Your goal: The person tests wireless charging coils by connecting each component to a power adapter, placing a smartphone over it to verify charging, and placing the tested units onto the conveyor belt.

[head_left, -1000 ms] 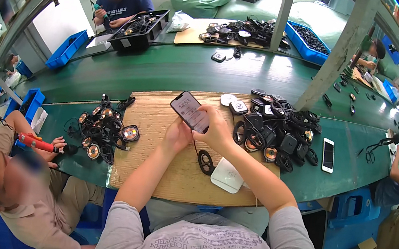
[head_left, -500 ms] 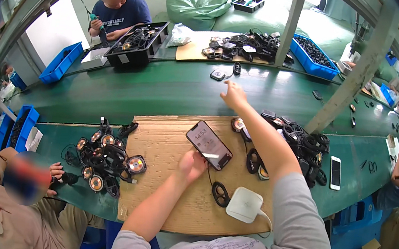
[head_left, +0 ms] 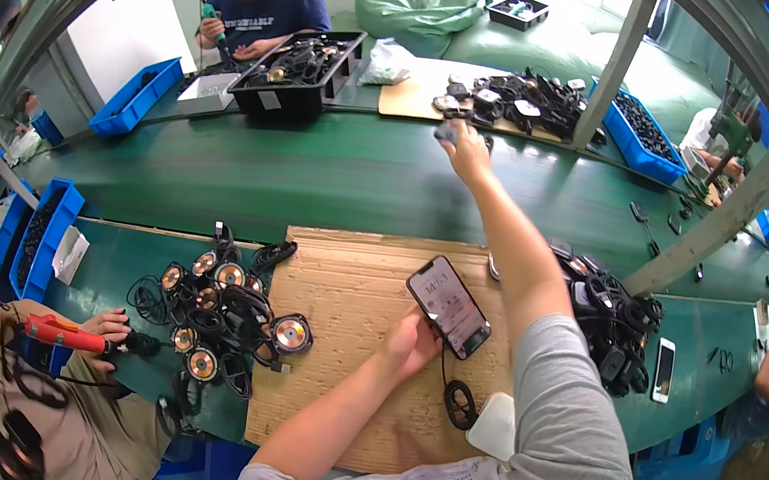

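Note:
My left hand (head_left: 412, 344) is closed around a dark smartphone (head_left: 449, 307) with its screen lit, above the cardboard sheet (head_left: 337, 379). A black cable runs from behind the phone to a coil (head_left: 459, 405) beside a white rounded square box (head_left: 494, 427), partly covered by my right arm. Stretched far over the green belt, my right hand (head_left: 467, 154) has its fingers closed on a small blurred puck-shaped wireless charger (head_left: 445, 133). On my right, a pile of black cabled chargers (head_left: 603, 317) lies partly behind my forearm.
Discs with copper coils and black cables (head_left: 219, 315) lie heaped at left. A white phone (head_left: 664, 370) rests at right. Beyond the belt (head_left: 316, 168) are a black crate (head_left: 277, 95), a blue bin (head_left: 645, 143) and a person with a power screwdriver. Another person sits at left with a red tool (head_left: 62, 332).
My right hand has reached farther over the belt and closed on the charger lying there. My left hand still holds the phone. The whole view has shifted a little.

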Demonstrator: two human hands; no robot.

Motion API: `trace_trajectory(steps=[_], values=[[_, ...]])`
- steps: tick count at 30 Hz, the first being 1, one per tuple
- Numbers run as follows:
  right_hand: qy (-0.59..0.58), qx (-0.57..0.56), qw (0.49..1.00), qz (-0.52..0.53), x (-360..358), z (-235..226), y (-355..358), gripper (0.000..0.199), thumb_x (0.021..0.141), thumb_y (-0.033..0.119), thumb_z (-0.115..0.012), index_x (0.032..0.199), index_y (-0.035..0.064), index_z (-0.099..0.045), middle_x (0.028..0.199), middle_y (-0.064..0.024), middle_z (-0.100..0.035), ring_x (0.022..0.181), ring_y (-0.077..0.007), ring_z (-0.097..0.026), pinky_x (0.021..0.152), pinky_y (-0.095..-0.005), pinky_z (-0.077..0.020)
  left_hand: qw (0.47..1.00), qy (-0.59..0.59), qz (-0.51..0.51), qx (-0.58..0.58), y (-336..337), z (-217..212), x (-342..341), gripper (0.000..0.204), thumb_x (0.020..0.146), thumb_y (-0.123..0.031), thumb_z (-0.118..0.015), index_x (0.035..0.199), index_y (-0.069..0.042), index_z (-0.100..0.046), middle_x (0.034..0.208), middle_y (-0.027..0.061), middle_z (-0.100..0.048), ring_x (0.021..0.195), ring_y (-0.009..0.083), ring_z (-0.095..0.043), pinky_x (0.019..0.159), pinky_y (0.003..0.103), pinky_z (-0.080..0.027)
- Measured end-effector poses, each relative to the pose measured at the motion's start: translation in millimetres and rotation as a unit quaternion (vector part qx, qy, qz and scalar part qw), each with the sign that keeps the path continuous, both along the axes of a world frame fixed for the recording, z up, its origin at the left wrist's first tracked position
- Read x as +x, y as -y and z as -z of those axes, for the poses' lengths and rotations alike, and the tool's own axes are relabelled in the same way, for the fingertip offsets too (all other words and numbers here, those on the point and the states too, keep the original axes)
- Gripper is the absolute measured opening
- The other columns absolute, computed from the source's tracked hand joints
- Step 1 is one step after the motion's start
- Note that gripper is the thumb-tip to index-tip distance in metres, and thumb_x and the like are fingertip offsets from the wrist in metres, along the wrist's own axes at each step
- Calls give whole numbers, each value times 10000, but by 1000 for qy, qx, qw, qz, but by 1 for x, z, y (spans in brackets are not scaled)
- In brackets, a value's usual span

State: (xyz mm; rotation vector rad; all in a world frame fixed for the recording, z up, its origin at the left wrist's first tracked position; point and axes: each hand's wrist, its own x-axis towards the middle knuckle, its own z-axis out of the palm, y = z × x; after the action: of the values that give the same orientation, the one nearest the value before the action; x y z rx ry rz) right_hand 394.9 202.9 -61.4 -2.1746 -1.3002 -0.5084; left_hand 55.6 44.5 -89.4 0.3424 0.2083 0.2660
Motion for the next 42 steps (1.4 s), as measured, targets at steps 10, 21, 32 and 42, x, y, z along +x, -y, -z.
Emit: trace_trajectory(steps=[10, 21, 32, 42], values=[[-393, -85, 901, -164, -88, -202, 252, 459, 966, 201, -603, 1401, 183, -459, 1160, -132, -633, 891, -160, -627, 745, -314, -573, 998, -45, -46, -6, -7, 4, -5, 340, 1021, -188, -377, 1302, -65, -525, 1219, 118, -639, 1096, 243, -623, 952, 367, -484], [20, -157, 968, 194, -132, -159, 446, 491, 866, 207, -693, 1326, 164, -524, 1308, -150, -582, 1047, -292, -597, 882, -401, -510, 996, -29, -26, 85, -6, -13, -17, 394, 1033, -257, -346, 1314, -54, -534, 1276, 131, -625, 1146, 247, -610, 990, 392, -464], [-265, -93, 944, -171, -242, -45, 333, 1050, 732, 297, -824, 1544, 106, -186, 1455, -212, -440, 1184, -362, -576, 956, -420, -498, 980, -14, -35, 194, 1, -23, -17, 547, 1027, -479, -336, 1371, -86, -500, 1311, 129, -602, 1179, 264, -592, 998, 398, -459], [-261, -32, 942, -207, -250, -22, 340, 1026, 711, 224, -810, 1530, 85, -209, 1379, -206, -476, 1060, -369, -623, 831, -387, -545, 979, 13, 31, 201, 22, -48, -32, 785, 948, -704, -343, 1425, -88, -444, 1381, 128, -546, 1241, 265, -546, 1019, 391, -436]])
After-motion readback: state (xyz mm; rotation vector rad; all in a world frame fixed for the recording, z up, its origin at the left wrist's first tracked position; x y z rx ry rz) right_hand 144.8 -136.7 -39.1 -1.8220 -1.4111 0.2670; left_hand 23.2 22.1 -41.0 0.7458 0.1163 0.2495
